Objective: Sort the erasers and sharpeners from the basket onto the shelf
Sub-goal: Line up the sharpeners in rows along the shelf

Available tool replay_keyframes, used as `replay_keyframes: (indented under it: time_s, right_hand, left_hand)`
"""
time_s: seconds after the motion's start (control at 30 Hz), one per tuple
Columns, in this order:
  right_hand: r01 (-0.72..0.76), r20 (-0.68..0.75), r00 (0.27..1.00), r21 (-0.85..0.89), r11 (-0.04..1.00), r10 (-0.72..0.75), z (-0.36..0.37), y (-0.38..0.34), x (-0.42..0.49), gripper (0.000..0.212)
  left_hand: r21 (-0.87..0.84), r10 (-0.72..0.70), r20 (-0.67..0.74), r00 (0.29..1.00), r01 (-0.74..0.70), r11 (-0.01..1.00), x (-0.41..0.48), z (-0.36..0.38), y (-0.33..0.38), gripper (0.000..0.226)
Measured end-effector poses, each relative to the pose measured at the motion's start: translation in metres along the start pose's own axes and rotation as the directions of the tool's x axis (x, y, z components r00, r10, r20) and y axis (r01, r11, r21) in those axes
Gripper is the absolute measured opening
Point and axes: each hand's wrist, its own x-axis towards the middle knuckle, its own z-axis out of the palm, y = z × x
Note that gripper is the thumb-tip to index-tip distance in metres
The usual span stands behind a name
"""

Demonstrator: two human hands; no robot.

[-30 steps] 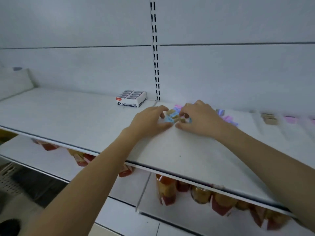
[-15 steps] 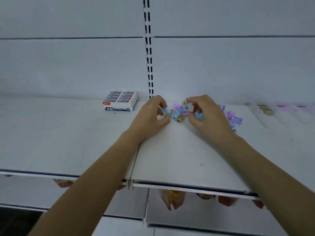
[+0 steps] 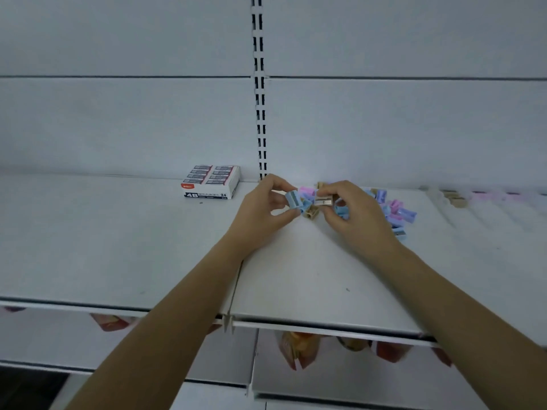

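Both arms reach over the white shelf (image 3: pixel 124 247) toward its back wall. The left hand (image 3: pixel 260 214) has its grip closed on a pale blue sharpener (image 3: pixel 292 199), pinched between thumb and fingertips and lifted just off the shelf. The right hand (image 3: pixel 355 216) pinches a beige sharpener (image 3: pixel 323 201) in the same way, its grip closed just beside the blue one. Under and to the right of the hands lies a loose pile of sharpeners (image 3: pixel 395 210) in pink, blue, lilac and beige, on the shelf near the wall. A box of erasers (image 3: pixel 210 182) marked 4B sits to the left, against the wall by the slotted upright (image 3: pixel 258 93). Further right, small items are too blurred to tell. Red and orange packets (image 3: pixel 299 349) show on the lower shelf (image 3: pixel 340 380).
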Motion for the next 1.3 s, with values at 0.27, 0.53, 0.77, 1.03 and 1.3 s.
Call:
replay_keyframes:
  time_s: [0.27,0.53,0.77,1.03,1.3]
  right_hand:
    - [-0.056,-0.143,0.989,-0.056,0.997,0.048,-0.016,-0.004,-0.022,0.038]
    - [-0.176,-0.197,0.97,-0.162,0.971,0.143,-0.054,0.0,-0.068,0.027]
    - [-0.41,-0.176,0.904,-0.096,0.907,0.39,-0.094,-0.012,-0.103,0.03]
    - [-0.419,-0.184,0.905,-0.239,0.876,0.383,-0.168,0.007,-0.15,0.041]
    - [-0.331,-0.035,0.94,-0.338,0.881,0.34,-0.246,0.05,-0.197,0.041]
  left_hand:
    - [0.012,0.13,0.062,0.99,-0.131,0.991,0.003,0.01,0.009,0.028]
    - [-0.199,0.122,0.251,0.96,-0.072,0.977,-0.002,0.037,0.032,0.032]
    - [-0.201,0.105,0.286,0.953,-0.047,0.978,-0.009,0.08,0.064,0.031]
    - [-0.132,0.204,0.327,0.923,-0.17,0.977,-0.024,0.157,0.121,0.023]
    - [-0.061,0.084,0.238,0.968,-0.072,0.996,-0.054,0.236,0.164,0.016]
